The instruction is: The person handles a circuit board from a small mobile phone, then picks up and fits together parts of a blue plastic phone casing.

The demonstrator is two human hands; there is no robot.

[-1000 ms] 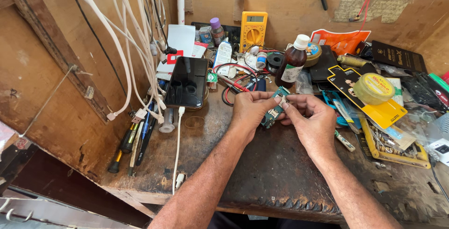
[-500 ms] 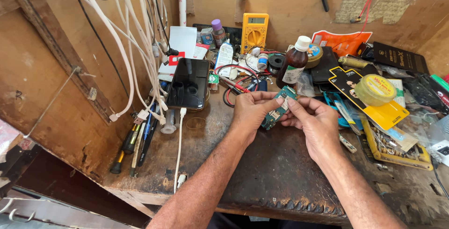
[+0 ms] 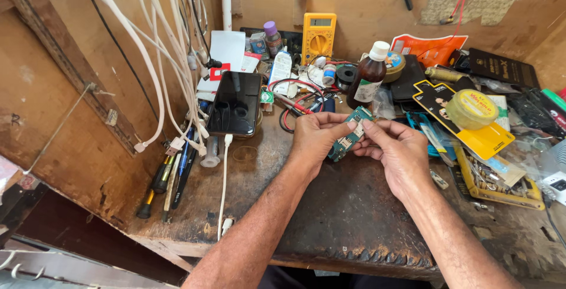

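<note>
Both hands — left hand [image 3: 315, 138], right hand [image 3: 396, 147] — are pinching the green circuit board [image 3: 349, 135] above the counter [image 3: 354, 206], fingers clamped on its edges — best gripped lightly.

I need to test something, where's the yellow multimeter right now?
The yellow multimeter leans against the back wall, top centre of the head view, behind the brown bottle.
</note>
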